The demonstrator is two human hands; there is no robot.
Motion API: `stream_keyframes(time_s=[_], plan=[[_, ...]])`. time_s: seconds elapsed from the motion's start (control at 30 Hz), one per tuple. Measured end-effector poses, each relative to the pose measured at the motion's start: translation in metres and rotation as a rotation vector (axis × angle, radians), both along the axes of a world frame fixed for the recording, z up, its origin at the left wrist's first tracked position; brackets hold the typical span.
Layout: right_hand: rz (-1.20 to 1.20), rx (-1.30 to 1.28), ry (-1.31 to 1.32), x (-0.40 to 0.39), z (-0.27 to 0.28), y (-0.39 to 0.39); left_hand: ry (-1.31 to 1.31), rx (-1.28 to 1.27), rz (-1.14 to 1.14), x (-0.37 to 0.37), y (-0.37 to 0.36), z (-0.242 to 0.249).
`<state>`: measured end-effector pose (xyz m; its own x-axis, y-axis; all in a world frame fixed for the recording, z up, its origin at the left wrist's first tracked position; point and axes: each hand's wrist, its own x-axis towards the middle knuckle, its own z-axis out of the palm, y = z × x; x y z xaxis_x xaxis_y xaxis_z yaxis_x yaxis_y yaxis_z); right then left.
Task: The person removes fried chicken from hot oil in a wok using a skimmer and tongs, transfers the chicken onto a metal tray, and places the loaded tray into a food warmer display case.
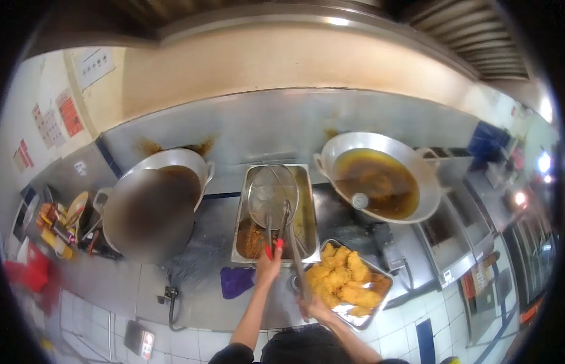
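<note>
My left hand [268, 266] is closed round metal tongs [285, 219] with red grips, their tips up over the mesh. My right hand [319, 310] grips the long handle of a round wire skimmer [273, 187]. The skimmer's mesh lies over a rectangular steel pan [313, 212], which has brown fried crumbs [251, 239] in its near left part. Close to my right hand, golden fried pieces [337, 276] fill a metal tray [379, 297]. A purple cloth [237, 283] lies to the left of my left hand.
A large wok of dark oil [379, 182] stands at the right, with a round metal thing in it. Another wok [150, 164] stands at the left, partly blurred. Bottles and utensils [64, 224] crowd the far left. Gas valves [168, 295] jut from the counter front.
</note>
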<state>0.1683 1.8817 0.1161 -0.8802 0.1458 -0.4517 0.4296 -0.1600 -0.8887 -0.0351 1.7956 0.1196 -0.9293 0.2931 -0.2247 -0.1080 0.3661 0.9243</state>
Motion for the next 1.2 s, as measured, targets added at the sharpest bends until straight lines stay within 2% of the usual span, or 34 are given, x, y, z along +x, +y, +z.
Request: stream_keyframes(time_s=[0.03, 0.07, 0.1, 0.13, 0.17, 0.2, 0.23, 0.27, 0.3, 0.33, 0.37, 0.4, 0.43, 0.5, 0.53, 0.6, 0.63, 0.7, 0.73, 0.8, 0.87, 0.93, 0.97, 1.03, 1.07, 1.1, 1.17, 1.2], plan=[[0.0, -0.248, 0.049, -0.008, -0.018, 0.001, 0.119, -0.052, 0.016, -0.015, 0.006, -0.007], [0.039, -0.384, 0.072, -0.019, -0.03, 0.003, 0.275, -0.126, 0.016, -0.051, 0.016, -0.04], [0.077, -0.52, 0.097, -0.027, -0.034, 0.003, 0.223, -0.177, -0.019, -0.059, 0.025, -0.023], [0.051, -0.531, 0.101, -0.032, -0.028, 0.001, 0.172, -0.229, -0.057, -0.066, 0.034, -0.004], [0.074, -0.647, 0.079, -0.041, -0.019, 0.0, -0.088, -0.264, -0.12, -0.056, 0.042, 0.069], [0.105, -0.763, 0.061, -0.045, -0.014, 0.0, -0.117, -0.245, -0.102, -0.069, 0.053, 0.062], [0.099, -0.773, 0.076, -0.048, -0.018, 0.002, -0.139, -0.223, -0.078, -0.088, 0.064, 0.051], [0.075, -0.783, 0.036, -0.054, -0.026, 0.006, 0.158, -0.438, -0.069, -0.097, 0.07, 0.049], [0.052, -0.792, -0.001, -0.062, -0.033, 0.01, 0.178, -0.447, -0.073, -0.105, 0.071, 0.047], [0.05, -0.799, 0.019, -0.071, -0.04, 0.013, 0.362, -0.38, -0.013, -0.11, 0.068, 0.043], [-0.147, -0.82, 0.035, -0.077, -0.047, 0.015, 0.54, -0.307, 0.043, -0.113, 0.064, 0.038], [-0.343, -0.839, 0.043, -0.08, -0.056, 0.018, 0.553, -0.284, 0.091, -0.12, 0.053, 0.034], [-0.34, -0.85, 0.043, -0.085, -0.068, 0.022, 0.563, -0.265, 0.145, -0.125, 0.037, 0.028], [-0.547, -0.692, 0.282, -0.1, -0.091, 0.022, 0.672, -0.606, 0.264, -0.127, 0.002, 0.017], [-0.536, -0.71, 0.274, -0.107, -0.093, 0.021, 0.672, -0.627, 0.272, -0.138, -0.02, 0.002], [-0.738, -0.758, 0.203, -0.115, -0.094, 0.021, 0.31, -0.719, 0.174, -0.164, -0.061, -0.048], [-0.733, -0.759, 0.198, -0.115, -0.095, 0.02, 0.306, -0.721, 0.179, -0.165, -0.071, -0.062], [-0.794, -0.858, 0.248, -0.12, -0.099, 0.02, -0.131, -0.449, 0.082, -0.172, -0.083, -0.08], [-0.794, -0.855, 0.241, -0.12, -0.093, 0.025, 0.028, -0.216, 0.175, -0.16, -0.079, -0.086], [-0.697, -0.887, 0.375, -0.117, -0.086, 0.035, 0.087, -0.212, 0.175, -0.155, -0.078, -0.091], [-0.763, -0.875, 0.374, -0.12, -0.092, 0.033, 0.12, -0.222, 0.109, -0.142, -0.08, -0.103], [-0.874, -0.835, 0.394, -0.118, -0.104, 0.03, 0.138, -0.083, 0.231, -0.125, -0.07, -0.095], [-0.892, -0.819, 0.367, -0.123, -0.107, 0.027, 0.107, -0.054, 0.258, -0.129, -0.075, -0.109], [-0.925, -0.775, 0.31, -0.138, -0.095, 0.029, 0.251, 0.028, 0.307, -0.131, -0.072, -0.119], [-0.865, -0.719, 0.255, -0.146, -0.098, 0.033, 0.183, 0.037, 0.345, -0.133, -0.068, -0.109], [-0.836, -0.753, 0.327, -0.156, -0.099, 0.033, 0.158, 0.002, 0.359, -0.153, -0.072, -0.128], [-0.863, -0.814, 0.173, -0.175, -0.111, 0.034, 0.106, -0.054, 0.324, -0.191, -0.096, -0.161], [-0.908, -0.808, 0.167, -0.168, -0.106, 0.035, 0.02, 0.01, 0.317, -0.207, -0.106, -0.165]])
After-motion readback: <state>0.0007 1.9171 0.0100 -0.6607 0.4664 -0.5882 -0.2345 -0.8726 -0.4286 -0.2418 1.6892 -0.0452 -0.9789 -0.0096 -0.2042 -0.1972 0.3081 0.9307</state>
